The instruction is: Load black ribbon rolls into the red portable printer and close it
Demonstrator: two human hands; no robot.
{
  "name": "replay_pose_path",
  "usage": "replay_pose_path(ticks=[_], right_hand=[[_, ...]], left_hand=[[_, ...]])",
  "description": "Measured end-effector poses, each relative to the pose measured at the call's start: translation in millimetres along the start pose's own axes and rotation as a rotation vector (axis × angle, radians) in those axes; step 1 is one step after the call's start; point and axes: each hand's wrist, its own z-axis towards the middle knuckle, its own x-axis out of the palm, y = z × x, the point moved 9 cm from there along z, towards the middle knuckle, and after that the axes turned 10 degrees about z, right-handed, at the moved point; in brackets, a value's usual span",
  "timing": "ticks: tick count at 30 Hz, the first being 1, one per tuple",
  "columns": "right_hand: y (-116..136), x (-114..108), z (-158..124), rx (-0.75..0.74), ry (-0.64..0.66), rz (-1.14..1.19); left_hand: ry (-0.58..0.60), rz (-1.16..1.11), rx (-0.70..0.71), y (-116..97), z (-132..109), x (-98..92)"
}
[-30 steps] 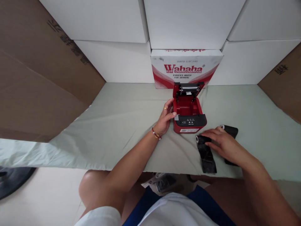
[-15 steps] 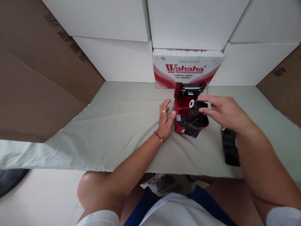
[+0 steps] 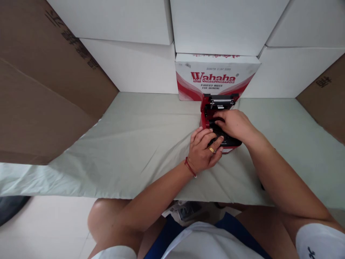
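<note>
A small red and black label printer [image 3: 231, 149] stands on the cloth with its lid [image 3: 222, 100] raised. My right hand [image 3: 234, 124] reaches into the open body from the right, fingers closed round a black ribbon roll [image 3: 219, 119] that they mostly hide. My left hand [image 3: 203, 147], with a gold ring and a red wrist string, grips the printer's front left edge. Its fingertips rest on the rim and the dark film inside; whether it pinches the film I cannot tell. A second black roll [image 3: 262, 187] is almost wholly hidden under my right forearm.
A Wahaha water carton [image 3: 215, 75] stands right behind the raised lid, against stacked white boxes [image 3: 129, 64]. Brown cartons [image 3: 48, 93] flank the left side and the right side. A wrinkled pale green cloth [image 3: 140, 136] covers the table up to its front edge at my knees.
My right hand has lowered the ribbon roll into the printer. My left hand has shifted from the printer's left side to its front left edge, fingers over the rim.
</note>
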Motion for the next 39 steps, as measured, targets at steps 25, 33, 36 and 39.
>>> replay_pose_path(ticks=[25,33,36,39], right_hand=[[-32.3,-11.8,-96.0,-0.257,-0.428,0.428],[-31.4,-5.1,-100.5,-0.37,-0.563,0.376],[-31.7,-1.5,-101.7,-0.386,-0.629,0.423],[-29.6,2.1,-105.0,-0.389,-0.688,0.448]], left_hand=[[0.034,-0.06,0.014,-3.1,-6.9,7.6],[-0.079,0.228,0.185,-20.1,0.6,-6.4],[-0.073,0.225,0.177,-19.0,2.7,-6.0],[-0.155,0.126,0.152,-13.5,2.7,-13.9]])
